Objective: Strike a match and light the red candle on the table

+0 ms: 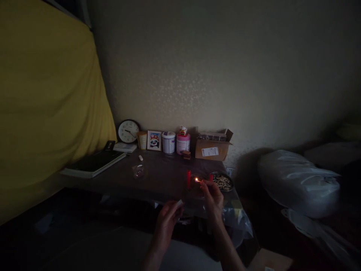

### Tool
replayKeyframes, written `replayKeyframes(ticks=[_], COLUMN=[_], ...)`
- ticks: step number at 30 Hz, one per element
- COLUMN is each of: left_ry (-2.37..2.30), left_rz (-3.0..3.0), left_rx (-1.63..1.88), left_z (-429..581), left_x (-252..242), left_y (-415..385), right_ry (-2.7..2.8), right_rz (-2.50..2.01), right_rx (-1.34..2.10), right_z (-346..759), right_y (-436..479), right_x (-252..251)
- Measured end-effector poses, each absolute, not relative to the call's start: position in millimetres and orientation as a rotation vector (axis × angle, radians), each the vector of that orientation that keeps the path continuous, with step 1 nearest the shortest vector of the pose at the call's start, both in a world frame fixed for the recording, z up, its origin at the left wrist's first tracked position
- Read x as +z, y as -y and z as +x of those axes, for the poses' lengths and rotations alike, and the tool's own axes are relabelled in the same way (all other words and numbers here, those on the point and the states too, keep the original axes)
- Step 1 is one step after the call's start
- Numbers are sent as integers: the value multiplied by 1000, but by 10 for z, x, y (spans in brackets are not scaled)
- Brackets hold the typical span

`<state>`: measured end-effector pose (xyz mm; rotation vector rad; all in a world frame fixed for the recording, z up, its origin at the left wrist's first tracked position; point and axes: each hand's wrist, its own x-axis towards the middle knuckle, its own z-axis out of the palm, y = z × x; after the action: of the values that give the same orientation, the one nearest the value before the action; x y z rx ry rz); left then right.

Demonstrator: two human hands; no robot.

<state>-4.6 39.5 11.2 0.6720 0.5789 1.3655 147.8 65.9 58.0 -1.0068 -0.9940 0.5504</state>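
Two hands in my view above the dim table (158, 177); right hand (213, 197) pinches a lit match (198, 181) just beside the red candle (188, 179); left hand (167, 218) closed on a small pale matchbox (179, 203); dish of matches (222, 181) stands near.

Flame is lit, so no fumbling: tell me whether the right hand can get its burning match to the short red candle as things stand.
Probably yes. The right hand holds the lit wooden match just beside the short red candle, with nothing visible between them. The round dish of matchsticks sits on the other side, out of the way.
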Motion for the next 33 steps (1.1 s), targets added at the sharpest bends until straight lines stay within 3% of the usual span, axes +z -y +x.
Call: replayKeyframes(ticks=[13,33], left_ry=[-596,-564], left_rz=[702,645], left_rx=[1364,1351], left_z=[-36,-26], left_x=[144,80], left_y=[-373,-439], right_ry=[936,984], right_rz=[-901,-1036], right_rx=[665,529], right_z=[1339,1331], right_y=[-884,-1103], right_x=[734,703])
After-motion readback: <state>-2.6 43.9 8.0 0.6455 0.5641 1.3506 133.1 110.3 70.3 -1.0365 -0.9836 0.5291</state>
